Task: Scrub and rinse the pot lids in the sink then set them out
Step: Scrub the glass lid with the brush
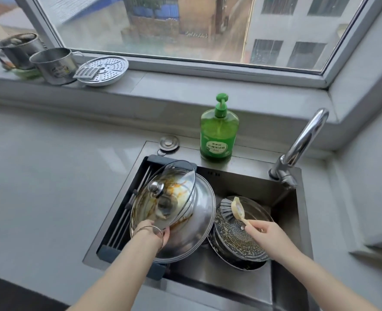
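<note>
A: Where is the glass lid?

B: Over the left half of the sink, tilted up, knob facing the camera. Orange-brown streaks smear the glass. The left hand grasps its near rim, with the fingers curled around the edge and partly hidden behind the glass.

A: And under it?

B: A larger steel lid, leaning against the drain rack that spans the sink's left side. I cannot tell whether the two lids touch.

A: The other hand?

B: The right hand has its fingers clenched around the cream handle of a brush. The grey bristles rest on a soapy lid in the right half of the sink, which sits on top of another round steel piece.

A: Around the sink?

B: A green soap bottle stands on the back ledge and the faucet is at the back right corner. A grey surface stretches to the left. On the windowsill there are two steel mugs, a perforated steamer plate and a small grater lying on the plate's edge.
</note>
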### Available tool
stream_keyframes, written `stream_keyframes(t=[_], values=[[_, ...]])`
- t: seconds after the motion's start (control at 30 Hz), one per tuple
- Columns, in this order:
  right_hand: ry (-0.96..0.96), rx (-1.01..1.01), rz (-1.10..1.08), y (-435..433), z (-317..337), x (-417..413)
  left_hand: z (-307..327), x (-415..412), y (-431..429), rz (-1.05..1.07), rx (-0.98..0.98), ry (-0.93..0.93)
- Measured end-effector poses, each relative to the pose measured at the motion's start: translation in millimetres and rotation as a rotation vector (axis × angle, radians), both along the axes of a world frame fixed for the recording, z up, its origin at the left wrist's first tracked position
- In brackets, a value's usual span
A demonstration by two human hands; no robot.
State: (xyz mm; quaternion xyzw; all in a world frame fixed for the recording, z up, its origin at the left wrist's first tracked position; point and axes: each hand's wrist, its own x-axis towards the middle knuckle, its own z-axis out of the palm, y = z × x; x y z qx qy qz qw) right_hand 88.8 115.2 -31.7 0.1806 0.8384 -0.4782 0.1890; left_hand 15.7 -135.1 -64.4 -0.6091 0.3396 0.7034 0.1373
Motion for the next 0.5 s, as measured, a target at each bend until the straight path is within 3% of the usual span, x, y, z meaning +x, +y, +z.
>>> stream_keyframes(t=[0.17, 0.3, 0.4, 0.5], values=[[0.019, -0.002, -0.012, 1.7, 3.1, 12.8, -22.0, 7.6, 6.4, 0.358, 0.178, 0.351], [0.027, -0.024, -0.021, 3.6, 8.4, 23.8, -6.3, 12.4, 16.7, 0.341, 0.185, 0.417], [0.034, -0.037, -0.034, 7.1, 10.3, 30.6, 11.4, 15.1, 21.6, 0.27, 0.092, 0.428], [0.033, -0.055, -0.06, 11.7, 12.9, 37.3, 27.2, 27.6, 25.9, 0.177, -0.162, 0.444]])
